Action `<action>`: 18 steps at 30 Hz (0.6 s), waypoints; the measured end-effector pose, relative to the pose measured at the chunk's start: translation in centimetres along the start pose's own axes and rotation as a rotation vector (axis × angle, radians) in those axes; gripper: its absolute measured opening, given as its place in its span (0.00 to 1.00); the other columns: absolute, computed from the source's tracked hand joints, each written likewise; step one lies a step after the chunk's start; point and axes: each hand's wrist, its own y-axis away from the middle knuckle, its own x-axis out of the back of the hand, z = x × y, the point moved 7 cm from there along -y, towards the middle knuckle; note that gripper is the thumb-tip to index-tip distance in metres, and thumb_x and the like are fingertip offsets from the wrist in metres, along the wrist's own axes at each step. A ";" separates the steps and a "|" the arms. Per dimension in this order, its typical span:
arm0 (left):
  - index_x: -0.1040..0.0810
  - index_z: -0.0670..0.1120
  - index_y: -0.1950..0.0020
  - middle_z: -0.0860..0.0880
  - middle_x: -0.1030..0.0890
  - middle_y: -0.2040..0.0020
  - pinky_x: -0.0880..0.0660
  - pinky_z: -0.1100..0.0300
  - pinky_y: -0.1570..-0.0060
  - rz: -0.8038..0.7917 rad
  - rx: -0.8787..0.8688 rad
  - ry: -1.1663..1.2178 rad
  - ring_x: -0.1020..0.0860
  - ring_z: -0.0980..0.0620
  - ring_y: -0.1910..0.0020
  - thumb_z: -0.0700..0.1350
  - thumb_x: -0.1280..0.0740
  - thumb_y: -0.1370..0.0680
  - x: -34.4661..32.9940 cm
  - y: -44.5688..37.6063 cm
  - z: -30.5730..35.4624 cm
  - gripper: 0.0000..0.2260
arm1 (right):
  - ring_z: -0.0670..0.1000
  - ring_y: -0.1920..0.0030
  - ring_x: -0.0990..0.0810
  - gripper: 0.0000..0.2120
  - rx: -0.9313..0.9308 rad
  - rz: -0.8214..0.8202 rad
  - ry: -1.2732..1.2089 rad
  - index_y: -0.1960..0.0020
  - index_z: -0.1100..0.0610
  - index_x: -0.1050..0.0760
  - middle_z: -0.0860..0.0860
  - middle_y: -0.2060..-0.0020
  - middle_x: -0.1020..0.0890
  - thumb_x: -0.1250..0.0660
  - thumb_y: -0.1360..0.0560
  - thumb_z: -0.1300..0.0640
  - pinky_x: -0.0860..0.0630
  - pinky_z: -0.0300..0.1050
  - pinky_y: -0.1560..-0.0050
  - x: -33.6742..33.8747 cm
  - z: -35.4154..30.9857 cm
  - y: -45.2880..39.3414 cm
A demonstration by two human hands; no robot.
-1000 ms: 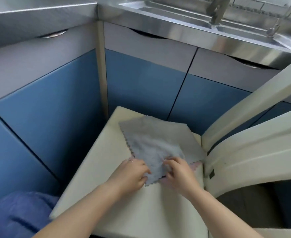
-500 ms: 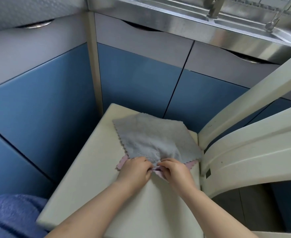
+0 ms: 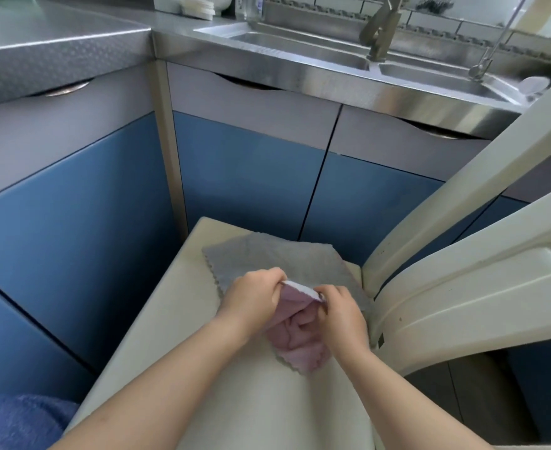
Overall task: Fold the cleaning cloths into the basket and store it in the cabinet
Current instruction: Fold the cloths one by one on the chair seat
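Observation:
A grey cleaning cloth [image 3: 277, 258] with a scalloped edge lies flat at the far end of the cream chair seat [image 3: 176, 306]. A pink cleaning cloth [image 3: 297, 342] hangs crumpled just in front of it, its lower end touching the seat. My left hand [image 3: 251, 297] and my right hand [image 3: 342, 310] each pinch the pink cloth's top edge and hold it stretched between them above the seat. No basket is in view.
Blue cabinet doors [image 3: 241, 177] with grey upper bands close the corner ahead and to the left. A steel sink [image 3: 316, 56] with a faucet [image 3: 381, 27] sits on the counter above. The chair's cream backrest [image 3: 462, 280] rises at right. Blue fabric [image 3: 17, 420] shows at the bottom left.
Both hands pinched the pink cloth from under the grey one's near edge and lifted it towards me. The camera moved closer and tilted up, showing more of the sink.

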 end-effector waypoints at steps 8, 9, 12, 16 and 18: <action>0.23 0.49 0.46 0.50 0.18 0.51 0.27 0.52 0.51 0.179 -0.093 0.026 0.23 0.46 0.50 0.44 0.42 0.21 6.5 -2.4 2.5 0.10 | 0.52 0.55 0.26 0.12 -0.139 0.092 -0.043 0.50 0.52 0.23 0.51 0.50 0.20 0.44 0.25 0.62 0.31 0.45 0.59 4.7 0.1 -3.5; 0.23 0.49 0.46 0.50 0.18 0.51 0.27 0.52 0.52 0.191 -0.105 0.017 0.22 0.46 0.50 0.44 0.42 0.21 7.1 -2.5 2.5 0.10 | 0.53 0.56 0.26 0.11 -0.143 0.099 -0.053 0.50 0.53 0.24 0.51 0.53 0.20 0.44 0.25 0.62 0.31 0.45 0.60 5.1 -0.3 -3.8; 0.23 0.49 0.47 0.51 0.18 0.51 0.27 0.51 0.51 0.217 -0.103 -0.011 0.22 0.47 0.51 0.43 0.43 0.21 8.9 -2.9 1.9 0.10 | 0.55 0.58 0.26 0.09 -0.140 0.130 -0.036 0.52 0.52 0.25 0.51 0.57 0.19 0.43 0.25 0.61 0.31 0.45 0.61 6.7 -1.0 -4.6; 0.23 0.50 0.49 0.52 0.18 0.53 0.27 0.53 0.55 0.284 -0.070 -0.040 0.22 0.47 0.54 0.43 0.43 0.21 11.6 -3.0 0.2 0.10 | 0.54 0.54 0.24 0.11 -0.072 0.157 0.036 0.50 0.51 0.23 0.49 0.54 0.19 0.42 0.25 0.61 0.28 0.46 0.57 8.9 -2.4 -5.7; 0.23 0.49 0.48 0.51 0.18 0.52 0.28 0.54 0.57 0.318 -0.052 -0.063 0.23 0.47 0.54 0.41 0.43 0.21 13.4 -3.0 -0.6 0.10 | 0.54 0.51 0.23 0.13 -0.006 0.160 0.107 0.49 0.49 0.21 0.48 0.52 0.18 0.41 0.26 0.60 0.26 0.48 0.52 9.7 -3.4 -6.4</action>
